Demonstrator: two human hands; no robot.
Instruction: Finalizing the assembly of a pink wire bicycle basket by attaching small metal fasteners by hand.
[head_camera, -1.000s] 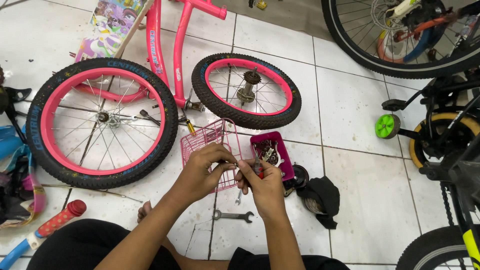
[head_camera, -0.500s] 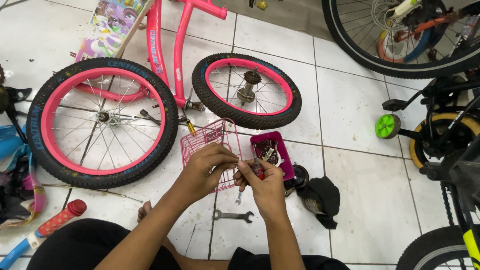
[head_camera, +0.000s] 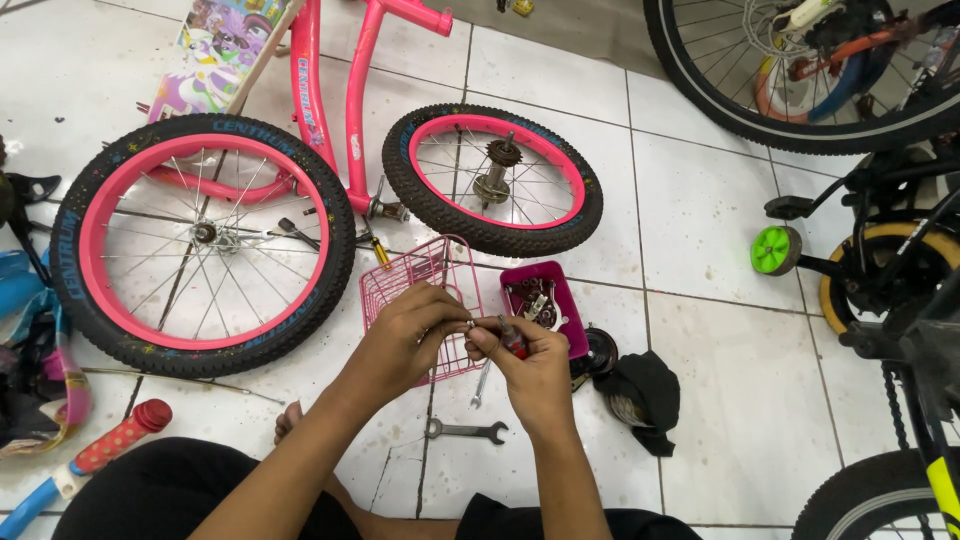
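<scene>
Over the pink wire bicycle basket (head_camera: 400, 285) on the tiled floor, the left hand (head_camera: 410, 335) pinches a small metal part while the right hand (head_camera: 530, 365) clenches a red-handled tool against it. Both pink-rimmed wheels (head_camera: 200, 245) lie detached beside the basket, so assembly looks early.

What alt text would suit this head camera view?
Two bare hands, left hand and right hand, meet over a pink wire basket on white floor tiles, the right holding a red-handled tool. Pink-rimmed bicycle wheels lie beyond.
</scene>
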